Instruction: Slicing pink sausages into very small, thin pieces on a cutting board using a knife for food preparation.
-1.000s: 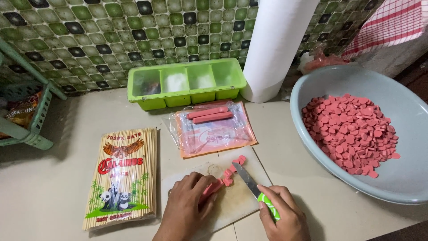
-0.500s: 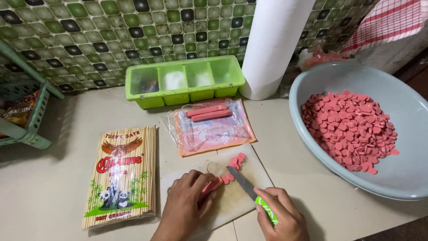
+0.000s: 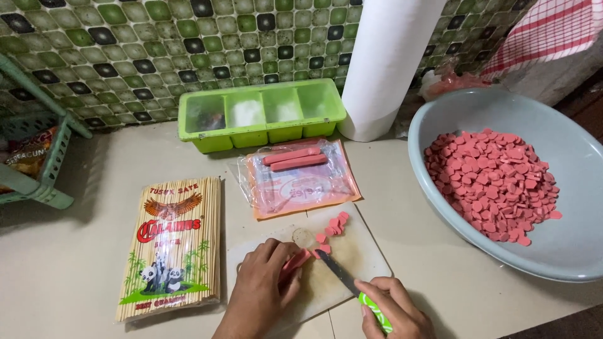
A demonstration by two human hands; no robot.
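My left hand (image 3: 260, 292) presses a pink sausage (image 3: 295, 262) down on a pale cutting board (image 3: 361, 251). My right hand (image 3: 392, 311) grips a knife (image 3: 342, 276) by its green handle, the dark blade angled toward the sausage's cut end. Several pink slices (image 3: 333, 227) lie on the board just beyond the blade. A grey-blue basin (image 3: 565, 251) at the right holds a heap of sausage slices (image 3: 493, 182).
An open plastic pack with two whole sausages (image 3: 295, 158) lies behind the board. A pack of bamboo skewers (image 3: 173, 245) lies to the left. A green compartment box (image 3: 260, 113), a white paper roll (image 3: 386, 63) and a green rack (image 3: 38, 163) stand along the tiled wall.
The knife has shifted slightly left along the sausage, and the small pile of slices on the board has grown. Both hands stay in place on the board.
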